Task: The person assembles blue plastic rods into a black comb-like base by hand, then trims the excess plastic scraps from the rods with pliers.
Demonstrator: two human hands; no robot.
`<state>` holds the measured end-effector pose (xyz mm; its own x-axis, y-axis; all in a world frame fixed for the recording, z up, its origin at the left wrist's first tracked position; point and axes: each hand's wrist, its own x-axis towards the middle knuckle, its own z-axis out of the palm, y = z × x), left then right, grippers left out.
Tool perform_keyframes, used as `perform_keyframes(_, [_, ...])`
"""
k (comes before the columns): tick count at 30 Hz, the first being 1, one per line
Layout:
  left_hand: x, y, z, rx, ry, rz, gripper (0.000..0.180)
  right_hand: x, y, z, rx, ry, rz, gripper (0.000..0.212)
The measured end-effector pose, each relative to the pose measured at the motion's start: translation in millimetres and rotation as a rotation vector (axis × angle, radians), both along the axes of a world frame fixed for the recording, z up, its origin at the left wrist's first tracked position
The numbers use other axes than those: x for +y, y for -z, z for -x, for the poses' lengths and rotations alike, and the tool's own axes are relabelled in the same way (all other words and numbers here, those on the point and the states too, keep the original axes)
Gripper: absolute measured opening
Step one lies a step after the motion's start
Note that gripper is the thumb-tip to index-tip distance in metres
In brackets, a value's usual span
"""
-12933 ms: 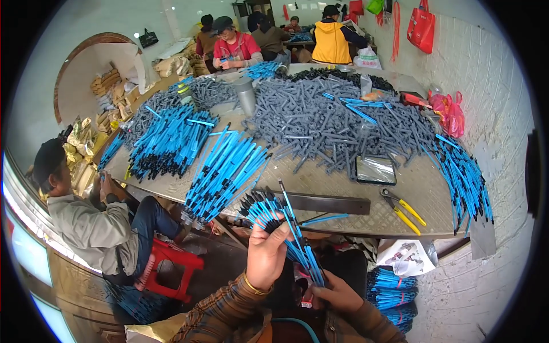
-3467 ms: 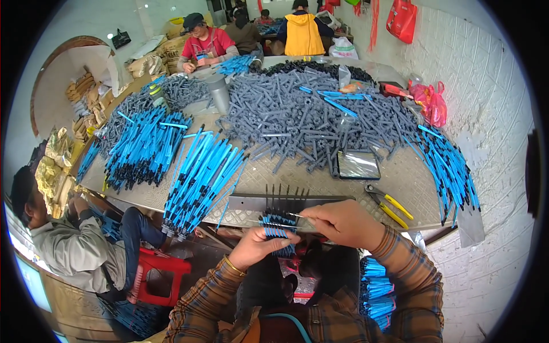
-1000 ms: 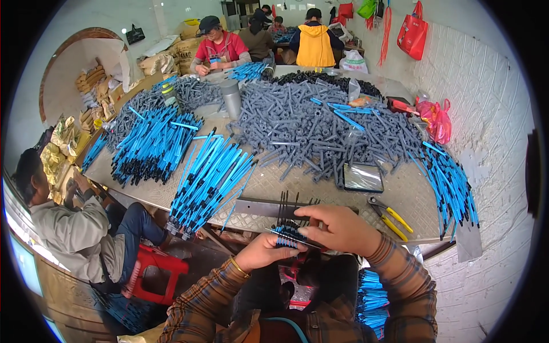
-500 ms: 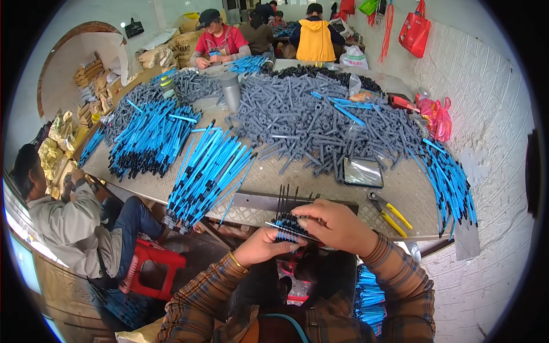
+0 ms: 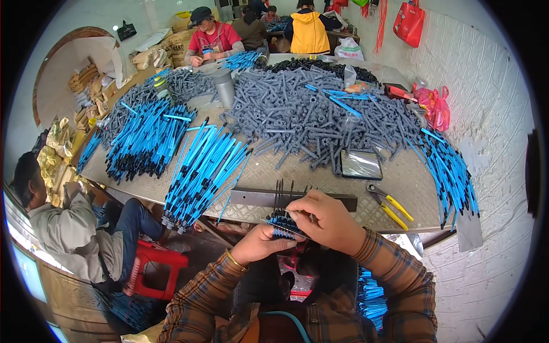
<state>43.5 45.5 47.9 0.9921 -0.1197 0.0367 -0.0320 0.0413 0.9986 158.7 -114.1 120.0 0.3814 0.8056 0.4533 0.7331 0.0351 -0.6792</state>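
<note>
My left hand is closed round a small bundle of thin blue-and-black rods, held upright just off the table's near edge. Several black ends stand up higher than the rest of the bundle. My right hand is at the right side of the same bundle, thumb and fingers pinched together near the black ends. What those fingertips grip is too small to make out. Just beyond my hands, a dark metal bar lies along the table edge.
Grey plastic tubes are heaped across the table. Blue rod bundles lie left and right. Yellow-handled pliers and a clear-topped box are nearby. One person sits at left near a red stool; others work behind.
My right hand has shifted slightly left over the bundle, its fingers pinching closer together. The left hand keeps its hold. The whole view has moved slightly.
</note>
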Motion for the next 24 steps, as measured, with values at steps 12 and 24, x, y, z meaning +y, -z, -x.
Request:
perform_keyframes(12, [2,0,0,0.0,0.016,0.073,0.021,9,17,1,0.253,-0.048,-0.133,0.011])
perform_keyframes(24, [1,3,1,0.01,0.004,0.044,0.02,11,10,-4,0.042,-0.101,-0.121,0.014])
